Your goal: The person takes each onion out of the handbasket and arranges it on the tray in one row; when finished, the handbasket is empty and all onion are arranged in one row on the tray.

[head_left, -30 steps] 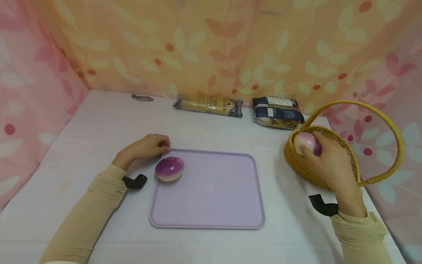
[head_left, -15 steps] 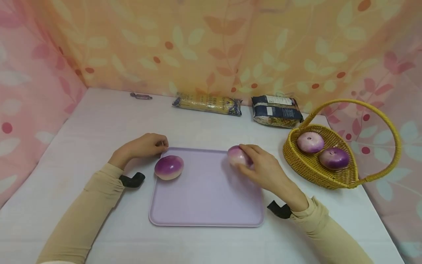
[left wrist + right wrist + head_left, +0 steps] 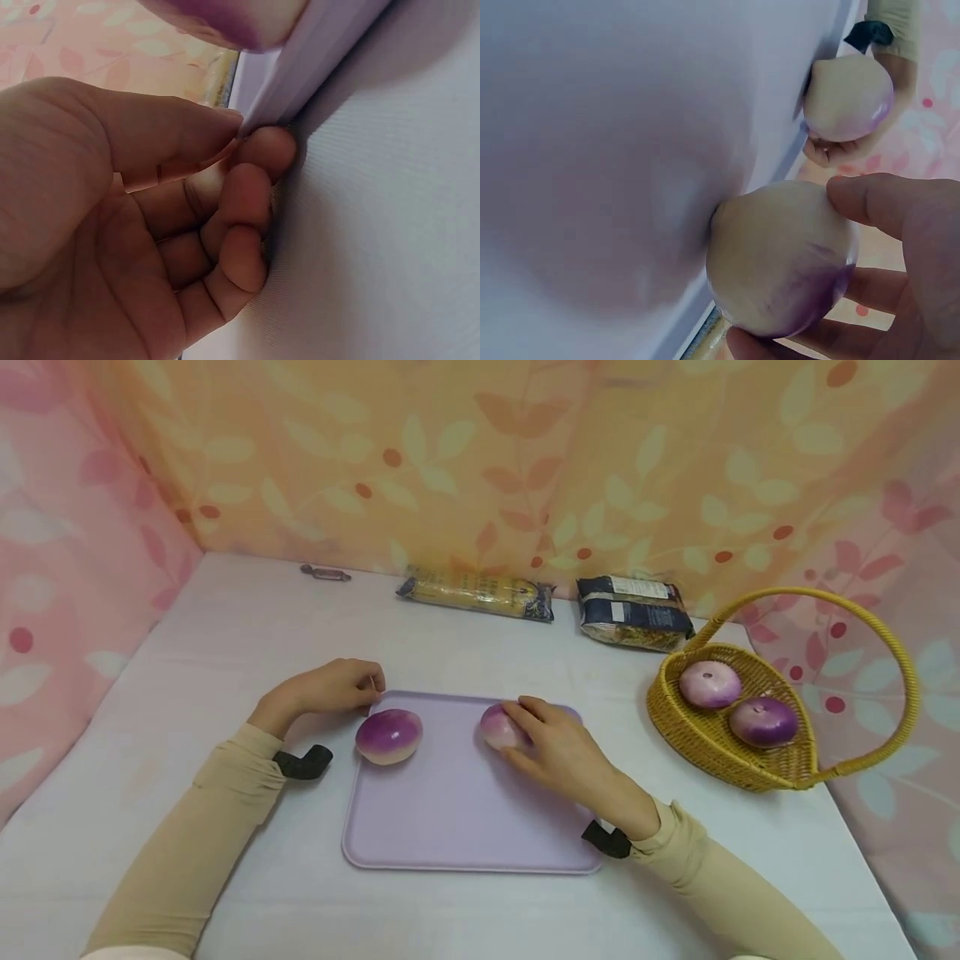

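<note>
My right hand [image 3: 566, 756] grips a purple-and-white turnip [image 3: 497, 727] low over the far right part of the lilac tray [image 3: 465, 827]. In the right wrist view the thumb is on one side of this turnip [image 3: 780, 255] and fingers curl round the other, its pale tip at the tray surface. A second turnip [image 3: 388, 737] rests at the tray's far left corner. Beside that corner, my left hand [image 3: 330, 687] pinches the tray's edge; the left wrist view has thumb and forefinger at the rim [image 3: 300, 60], the other fingers curled against the white cloth.
At the right stands a yellow wicker basket [image 3: 682, 735] with a tall handle, holding a pale turnip [image 3: 708, 683] and a darker one [image 3: 763, 721]. Along the back lie a yellow pasta packet [image 3: 472, 593], a dark blue packet [image 3: 633, 614] and a small wrapped candy [image 3: 326, 574].
My right hand has lifted a turnip out of the basket and carried it left over the tray, lower now. The left hand has stayed at the tray's corner.
</note>
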The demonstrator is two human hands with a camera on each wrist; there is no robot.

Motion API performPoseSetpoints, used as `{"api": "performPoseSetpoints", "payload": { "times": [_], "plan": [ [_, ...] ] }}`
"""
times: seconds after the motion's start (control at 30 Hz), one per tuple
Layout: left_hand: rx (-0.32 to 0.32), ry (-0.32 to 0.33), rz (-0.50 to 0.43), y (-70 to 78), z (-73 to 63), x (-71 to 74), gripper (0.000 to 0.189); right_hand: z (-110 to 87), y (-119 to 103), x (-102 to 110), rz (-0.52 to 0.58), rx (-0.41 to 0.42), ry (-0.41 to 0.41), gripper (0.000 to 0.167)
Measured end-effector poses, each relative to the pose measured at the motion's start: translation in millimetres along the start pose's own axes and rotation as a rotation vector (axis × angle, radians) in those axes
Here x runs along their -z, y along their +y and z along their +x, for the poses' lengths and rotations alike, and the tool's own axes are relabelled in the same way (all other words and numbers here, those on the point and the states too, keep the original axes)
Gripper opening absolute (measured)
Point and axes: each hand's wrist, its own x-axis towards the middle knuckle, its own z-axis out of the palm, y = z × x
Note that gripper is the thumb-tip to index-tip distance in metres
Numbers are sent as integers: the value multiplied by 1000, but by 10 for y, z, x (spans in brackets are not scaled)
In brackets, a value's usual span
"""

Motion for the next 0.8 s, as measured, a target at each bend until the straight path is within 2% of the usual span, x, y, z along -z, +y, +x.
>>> {"api": "performPoseSetpoints", "payload": {
  "times": [0.33, 0.8],
  "plan": [
    [-7, -4, -13, -8, 4, -18, 16, 59, -91, -102, -11, 61, 44, 59],
    [-13, 4, -21, -5, -2, -22, 15, 121, -273, -165, 18, 142, 43, 60]
  ]
}}
